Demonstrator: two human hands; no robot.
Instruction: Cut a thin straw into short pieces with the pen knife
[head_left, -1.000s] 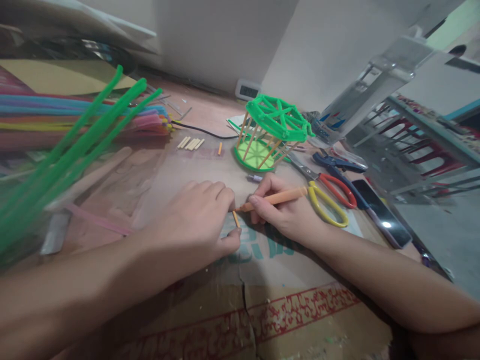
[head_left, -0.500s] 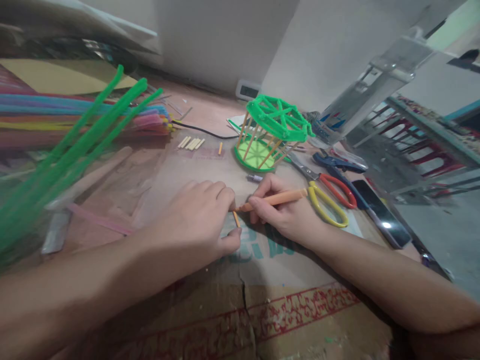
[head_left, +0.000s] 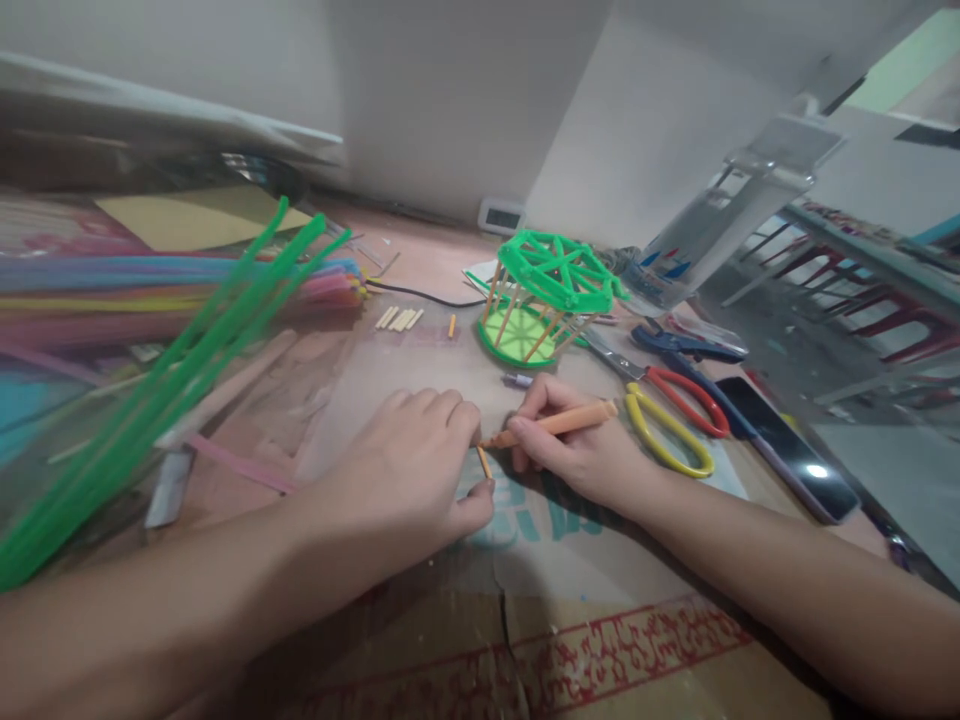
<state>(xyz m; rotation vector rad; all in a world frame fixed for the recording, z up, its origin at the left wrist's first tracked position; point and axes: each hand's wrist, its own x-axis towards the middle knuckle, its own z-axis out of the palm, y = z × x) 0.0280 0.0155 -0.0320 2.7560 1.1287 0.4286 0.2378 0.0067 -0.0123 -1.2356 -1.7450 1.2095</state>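
Your left hand (head_left: pixel 409 470) pinched a short stick (head_left: pixel 484 461); your right hand (head_left: pixel 577 450) gripped an orange knife (head_left: pixel 559 424). Beyond stood a green cage (head_left: pixel 551 300); scissors (head_left: pixel 660 410) lay right. The cardboard (head_left: pixel 600 560) print was unreadable.

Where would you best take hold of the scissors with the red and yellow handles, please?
Grip the scissors by the yellow loop, coming from the near right. Both loops lie flat, open and unobstructed there, while the blades point away toward the green cage.

Soft, even indoor light, fairly dim, with short faint shadows under the hands on the bench (head_left: pixel 420 350). A bright glare spot sits on the phone screen (head_left: pixel 814 470). Edges bend from wide-angle distortion; the green pipe cleaners (head_left: pixel 172 390) and left corner are blurred
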